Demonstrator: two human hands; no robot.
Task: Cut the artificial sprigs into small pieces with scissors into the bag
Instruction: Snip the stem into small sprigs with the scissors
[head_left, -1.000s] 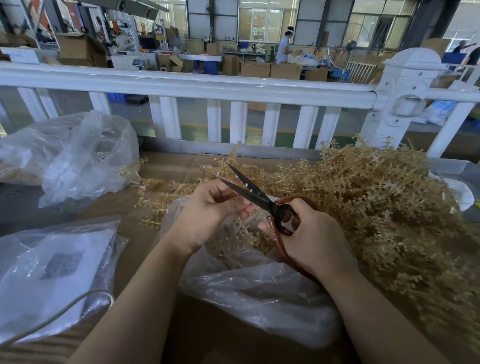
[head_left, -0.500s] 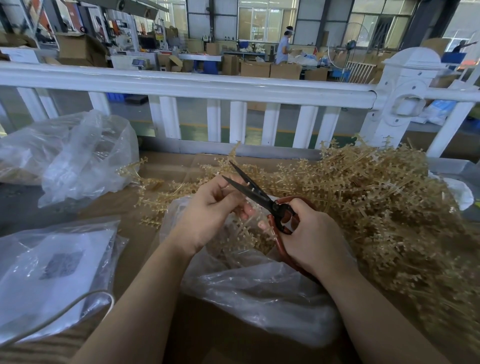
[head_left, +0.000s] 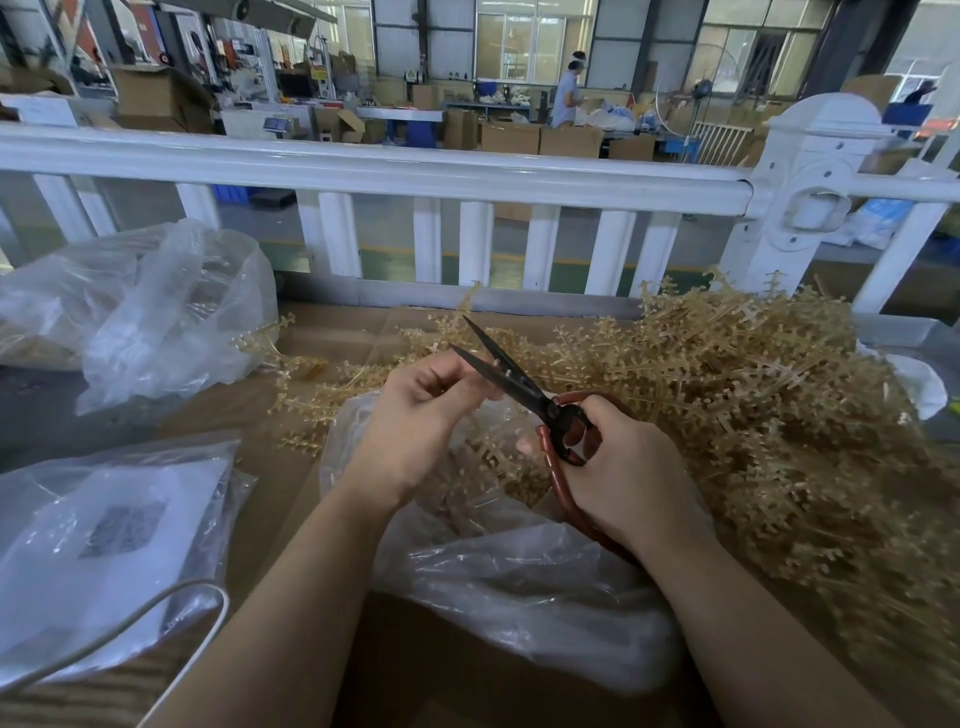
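Your left hand (head_left: 415, 421) pinches a sprig right at the open blades of the scissors (head_left: 511, 382), over the bag (head_left: 519, 571). Your right hand (head_left: 618, 467) grips the red handles, so I'd keep fingertips clear, snip short, and let bits drop straight in. The big pile (head_left: 753, 415) waits just right.

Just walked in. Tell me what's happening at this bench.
A person is snipping tan plastic artificial sprigs over a clear plastic bag that lies open on the brown cardboard-covered bench. The right hand grips black-bladed scissors with red handles, blades open. The left hand pinches a sprig piece at the blades, mostly hidden by the fingers. Cut bits lie in the bag, and a big pile of uncut sprigs waits on the right.
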